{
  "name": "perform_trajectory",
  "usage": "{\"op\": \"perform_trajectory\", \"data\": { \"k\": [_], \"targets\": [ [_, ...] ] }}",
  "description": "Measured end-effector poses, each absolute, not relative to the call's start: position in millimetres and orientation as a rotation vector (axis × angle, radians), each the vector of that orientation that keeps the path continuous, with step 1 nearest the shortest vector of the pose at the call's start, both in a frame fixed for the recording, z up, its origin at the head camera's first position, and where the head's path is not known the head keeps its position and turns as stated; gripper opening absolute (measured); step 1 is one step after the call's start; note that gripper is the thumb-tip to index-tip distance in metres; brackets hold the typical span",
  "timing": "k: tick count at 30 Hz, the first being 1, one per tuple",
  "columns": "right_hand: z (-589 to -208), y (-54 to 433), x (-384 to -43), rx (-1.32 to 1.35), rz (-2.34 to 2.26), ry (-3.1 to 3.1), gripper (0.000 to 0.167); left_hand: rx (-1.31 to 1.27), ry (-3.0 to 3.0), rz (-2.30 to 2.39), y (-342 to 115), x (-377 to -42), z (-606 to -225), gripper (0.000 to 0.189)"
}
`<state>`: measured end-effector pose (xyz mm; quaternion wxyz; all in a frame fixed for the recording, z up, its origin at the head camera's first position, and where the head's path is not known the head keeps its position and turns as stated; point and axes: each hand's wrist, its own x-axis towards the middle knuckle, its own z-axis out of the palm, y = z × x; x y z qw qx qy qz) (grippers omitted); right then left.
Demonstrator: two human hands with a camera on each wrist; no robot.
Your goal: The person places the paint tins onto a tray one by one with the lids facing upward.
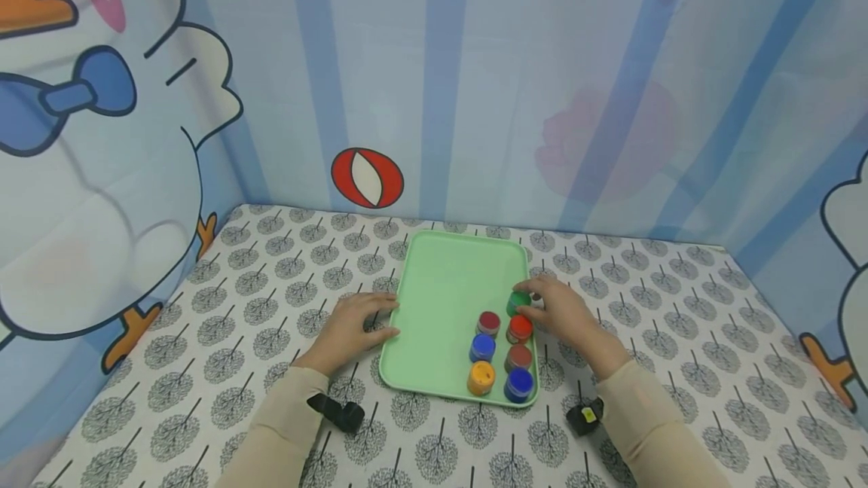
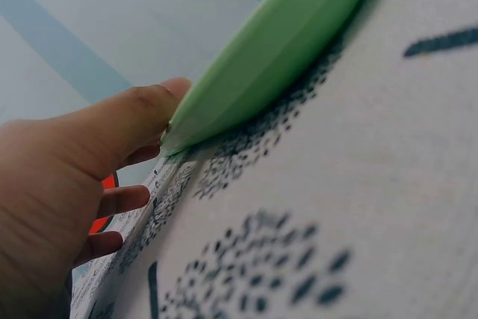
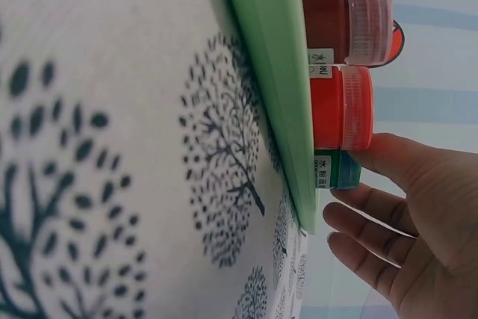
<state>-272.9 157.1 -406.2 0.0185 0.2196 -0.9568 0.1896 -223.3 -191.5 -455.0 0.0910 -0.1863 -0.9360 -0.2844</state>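
Observation:
A pale green tray [image 1: 434, 307] lies on the table, with small paint jars in two columns along its right side. My right hand [image 1: 559, 309] pinches the green paint jar [image 1: 518, 303] at the far end of the right column, thumb and fingers on its lid. Next to it stands the red jar [image 3: 332, 110], close to my thumb. The brownish-red jar [image 1: 518, 358] and a dark blue jar [image 1: 519, 385] follow toward the near edge. My left hand [image 1: 353, 328] touches the tray's left rim with relaxed fingers; in the left wrist view the thumb meets the rim.
The left column holds a maroon jar [image 1: 488, 323], a blue jar [image 1: 483, 348] and an orange jar [image 1: 481, 378]. A tree-print cloth [image 1: 271, 288] covers the table. Behind it hangs a striped cartoon curtain [image 1: 386, 59].

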Motion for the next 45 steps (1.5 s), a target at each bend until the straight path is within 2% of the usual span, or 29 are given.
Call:
{"op": "perform_trajectory", "data": {
  "k": [18, 45],
  "targets": [
    [-405.3, 161.2, -271.5, 0.734, 0.567, -2.961, 0.041, -0.543, -2.787, -0.861, -190.6, -222.7, -454.6, 0.048],
    [-402.1, 174.6, -262.2, 0.627, 0.653, -2.925, 0.045, -0.575, -2.772, -0.865, -190.1, -224.0, -459.5, 0.049]
  ]
}}
